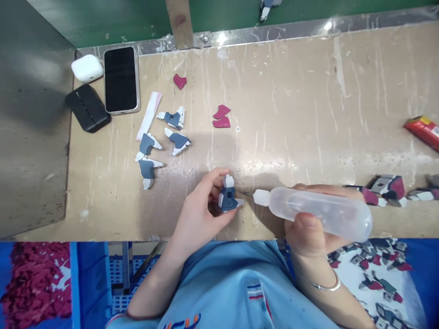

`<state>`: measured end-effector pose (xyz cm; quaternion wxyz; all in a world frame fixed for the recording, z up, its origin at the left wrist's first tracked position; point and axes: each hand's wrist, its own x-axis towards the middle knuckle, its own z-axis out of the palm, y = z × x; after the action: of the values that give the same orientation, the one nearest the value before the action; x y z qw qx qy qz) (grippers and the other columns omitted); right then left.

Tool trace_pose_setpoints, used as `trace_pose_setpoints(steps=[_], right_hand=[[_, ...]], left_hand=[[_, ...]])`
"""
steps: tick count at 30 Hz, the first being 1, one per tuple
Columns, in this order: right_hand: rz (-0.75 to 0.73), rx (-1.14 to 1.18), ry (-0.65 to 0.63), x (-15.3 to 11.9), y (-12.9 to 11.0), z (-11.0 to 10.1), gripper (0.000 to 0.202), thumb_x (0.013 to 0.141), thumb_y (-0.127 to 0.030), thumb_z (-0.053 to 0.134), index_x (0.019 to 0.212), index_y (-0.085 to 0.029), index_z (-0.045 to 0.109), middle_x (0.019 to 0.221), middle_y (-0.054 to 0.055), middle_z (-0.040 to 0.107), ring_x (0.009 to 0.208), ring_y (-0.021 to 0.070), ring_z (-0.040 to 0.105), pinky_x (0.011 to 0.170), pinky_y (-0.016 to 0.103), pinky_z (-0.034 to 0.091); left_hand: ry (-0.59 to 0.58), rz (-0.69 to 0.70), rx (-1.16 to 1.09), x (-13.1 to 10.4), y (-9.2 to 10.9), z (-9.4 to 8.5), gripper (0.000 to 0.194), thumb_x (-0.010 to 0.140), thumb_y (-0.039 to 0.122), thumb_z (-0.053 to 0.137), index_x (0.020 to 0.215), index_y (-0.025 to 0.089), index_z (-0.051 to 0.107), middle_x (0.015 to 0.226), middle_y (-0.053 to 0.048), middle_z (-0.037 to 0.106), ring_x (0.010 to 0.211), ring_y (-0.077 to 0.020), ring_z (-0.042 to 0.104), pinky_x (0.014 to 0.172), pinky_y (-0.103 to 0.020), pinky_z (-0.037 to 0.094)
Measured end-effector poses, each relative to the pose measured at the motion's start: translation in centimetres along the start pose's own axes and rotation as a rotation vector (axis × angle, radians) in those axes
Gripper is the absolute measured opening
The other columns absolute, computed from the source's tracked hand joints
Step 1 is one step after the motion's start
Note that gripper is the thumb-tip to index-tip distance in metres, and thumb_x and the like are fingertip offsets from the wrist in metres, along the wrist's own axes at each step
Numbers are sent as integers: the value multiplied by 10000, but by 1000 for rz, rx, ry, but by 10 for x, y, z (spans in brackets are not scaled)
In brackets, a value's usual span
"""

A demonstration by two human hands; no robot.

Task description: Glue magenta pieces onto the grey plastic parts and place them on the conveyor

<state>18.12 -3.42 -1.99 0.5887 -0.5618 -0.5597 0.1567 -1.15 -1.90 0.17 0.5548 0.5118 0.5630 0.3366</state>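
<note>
My left hand (202, 205) is closed round a small blue-and-white plastic part (227, 197), held just above the table near its front edge. In my right hand (308, 230) lies a translucent squeeze bottle (318, 210) with a white cap and a thin needle tip. The tip points left and reaches close to the part; whether it touches cannot be made out. Several similar blue-and-white parts (147, 144) lie to the left. Beyond my hands are two dark red pieces (222, 122), close together, and one more red piece (179, 81) farther back.
A phone (120, 80), a white earbud case (87, 68), a black box-like device (88, 108) and a paper strip (149, 116) sit at left. Assembled parts (389, 187) and a red tube (423, 131) are at right. Below the table, a blue bin (91, 283) stands beside many red pieces (36, 283).
</note>
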Motion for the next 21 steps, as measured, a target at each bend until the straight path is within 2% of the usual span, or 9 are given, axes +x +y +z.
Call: trace_pose_setpoints(steps=[2, 4, 7, 10, 12, 14, 16, 19, 21], right_hand=[[97, 156, -46, 12, 6, -1, 209, 1030, -483, 597, 1054, -300, 695, 795, 29, 577, 619, 220, 537, 525, 363, 451], [258, 339, -241, 32, 17, -6, 376, 1107, -502, 369, 1047, -286, 671, 684, -25, 423, 502, 172, 343, 440, 312, 321], [506, 529, -541, 65, 36, -20, 593, 1144, -458, 121, 1035, -246, 665, 671, -60, 245, 547, 175, 101, 436, 290, 163], [530, 557, -571, 79, 46, -28, 641, 1157, -362, 57, 1123, -214, 680, 690, -63, 233, 616, 187, 21, 472, 285, 123], [467, 541, -583, 74, 42, -25, 735, 1146, -417, -23, 1254, -203, 672, 686, -52, 320, 591, 186, 78, 460, 284, 151], [357, 473, -652, 63, 32, -16, 798, 1120, -511, -62, 1399, -199, 618, 710, -19, 460, 546, 181, 223, 431, 285, 219], [225, 367, -757, 57, 21, 0, 674, 1137, -550, 76, 1476, -219, 555, 798, 27, 617, 567, 178, 447, 452, 281, 365], [-1, 120, -808, 68, 11, 35, 360, 1132, -405, 442, 1411, -240, 598, 1105, 104, 770, 905, 222, 718, 751, 342, 597], [-271, -237, -800, 86, 14, 59, 331, 1109, -230, 453, 1371, -201, 653, 1324, 154, 755, 1163, 269, 712, 974, 433, 591]], left_hand=[[11, -10, 6, 0, 0, -1, 586, 809, 163, 802, 1355, 280, 623, 1027, 5, 721, 858, -150, 717, 813, -269, 599], [23, -19, 6, -1, 0, -2, 571, 807, 189, 812, 1340, 270, 625, 1039, -9, 727, 864, -157, 715, 806, -277, 603], [8, -45, -2, -3, 0, -4, 562, 808, 218, 822, 1330, 266, 621, 1060, -23, 747, 895, -172, 720, 842, -306, 606], [-17, -49, -38, -5, -4, -5, 565, 811, 224, 823, 1335, 279, 619, 1089, -28, 758, 941, -184, 731, 883, -327, 599], [-29, -39, -69, -7, -8, -5, 577, 819, 229, 825, 1353, 292, 615, 1086, -24, 757, 956, -187, 732, 904, -335, 596], [-38, -31, -93, -8, -12, -6, 581, 829, 240, 828, 1364, 303, 612, 1083, -20, 755, 961, -189, 731, 913, -338, 593], [-40, -31, -107, -8, -16, -7, 577, 831, 248, 828, 1363, 305, 612, 1085, -19, 753, 956, -189, 728, 903, -334, 592], [-34, -30, -121, -7, -19, -10, 575, 822, 253, 825, 1353, 293, 610, 1065, -21, 745, 922, -187, 724, 852, -317, 596], [-32, -29, -127, -6, -20, -10, 577, 819, 255, 821, 1352, 281, 601, 1055, -23, 740, 908, -186, 726, 838, -314, 600]])
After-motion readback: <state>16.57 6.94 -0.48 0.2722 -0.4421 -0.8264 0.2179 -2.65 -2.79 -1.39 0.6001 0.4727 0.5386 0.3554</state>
